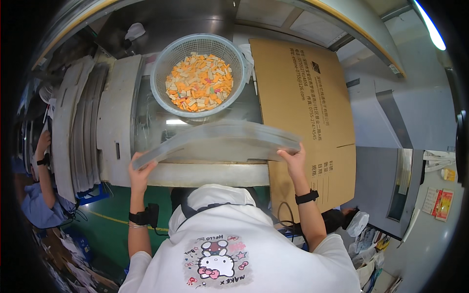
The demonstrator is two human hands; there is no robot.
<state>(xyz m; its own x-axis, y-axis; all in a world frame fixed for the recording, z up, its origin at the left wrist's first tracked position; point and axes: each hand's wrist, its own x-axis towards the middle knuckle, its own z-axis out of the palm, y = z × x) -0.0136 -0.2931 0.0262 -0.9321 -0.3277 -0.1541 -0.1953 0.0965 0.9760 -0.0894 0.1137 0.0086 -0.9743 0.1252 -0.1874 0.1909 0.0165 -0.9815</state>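
My left hand (141, 172) and my right hand (294, 158) grip opposite ends of a wide, flat grey panel (220, 141). Its edges are smeared by motion, so I cannot tell whether it is a board or a shallow tray. It is tilted above the near part of the metal worktop (220, 173), thumbs pressing on its near side. Just beyond it stands a round pale blue-grey perforated plastic basket (159, 90). Inside lie many small orange and beige pieces (198, 80), with a few pink and green ones.
Several grey boards (83, 122) stand packed together on the left, beside another grey board (117, 107). A large brown cardboard sheet (308, 93) covers the right side of the worktop. At far left a co-worker's hand (44, 140) is near the boards. The floor (122, 210) is green.
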